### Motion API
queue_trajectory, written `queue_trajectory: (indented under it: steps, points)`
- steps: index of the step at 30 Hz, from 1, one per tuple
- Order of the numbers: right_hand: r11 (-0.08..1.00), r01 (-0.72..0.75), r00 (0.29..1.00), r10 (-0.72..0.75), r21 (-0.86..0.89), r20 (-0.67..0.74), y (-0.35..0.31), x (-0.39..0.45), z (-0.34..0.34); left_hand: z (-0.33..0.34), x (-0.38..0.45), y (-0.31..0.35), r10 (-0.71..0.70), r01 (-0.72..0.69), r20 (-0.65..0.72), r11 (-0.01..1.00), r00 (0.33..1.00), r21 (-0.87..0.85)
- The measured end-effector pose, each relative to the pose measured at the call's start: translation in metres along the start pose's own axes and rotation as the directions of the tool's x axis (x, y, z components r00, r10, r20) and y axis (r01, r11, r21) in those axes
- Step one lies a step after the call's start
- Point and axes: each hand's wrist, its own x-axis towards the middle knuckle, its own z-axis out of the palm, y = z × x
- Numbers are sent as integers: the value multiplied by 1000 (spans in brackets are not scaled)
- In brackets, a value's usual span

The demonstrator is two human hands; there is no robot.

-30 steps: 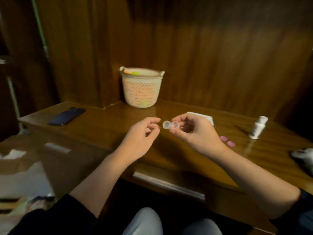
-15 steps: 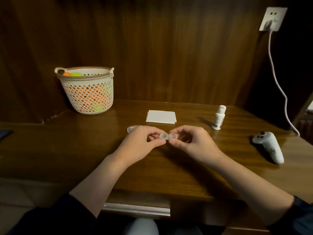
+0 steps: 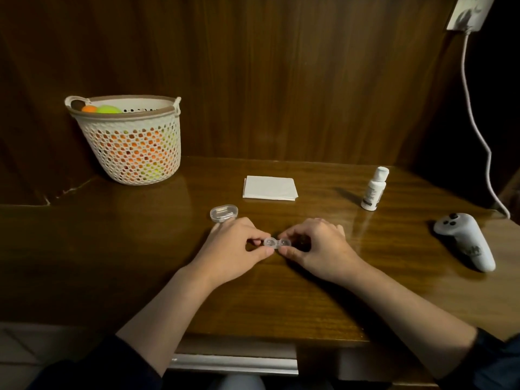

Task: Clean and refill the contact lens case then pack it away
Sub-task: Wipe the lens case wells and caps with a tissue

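The worktop (image 3: pixel 126 249) is brown, shiny wood. A white basket (image 3: pixel 128 144) with holes stands at the back left. A folded white tissue (image 3: pixel 270 188) lies in the middle. Just in front of it, to the left, lies a small clear box (image 3: pixel 223 212). A little white bottle (image 3: pixel 374 188) stands on the right. A white controller (image 3: pixel 464 240) lies near the right edge.

The scene is dim and warm-toned, lit from above and in front, so the glossy desk (image 3: pixel 309 291) carries soft glare streaks across the middle of the frame while the wood wall behind and the far right corner fall into near black. The white bottle (image 3: pixel 374 190) throws a short shadow toward the left, and the hands darken the desk beneath them. Focus is fairly sharp at centre; wide-angle bending curves the frame's edges.
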Motion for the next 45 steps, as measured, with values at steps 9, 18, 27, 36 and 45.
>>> queue_trajectory:
  steps: [9,18,27,36,45]
  points:
    - [996,-15,998,20,-93,55,-1,8,-6,-11,5,21,-33,28,32,985,999,171]
    - [983,-175,981,179,59,-76,24,68,-35,-21,56,45,-37,35,-204,999,978,-11]
    - [987,-9,997,21,-161,74,64,153,-28,7,137,31,-93,79,-189,994,978,-81]
    - [996,24,992,-14,-80,121,87,172,-36,23,151,6,-141,133,-121,989,983,-67]
    - [1000,-19,999,20,-11,31,94,170,-33,22,151,8,-115,112,-137,993,984,-29]
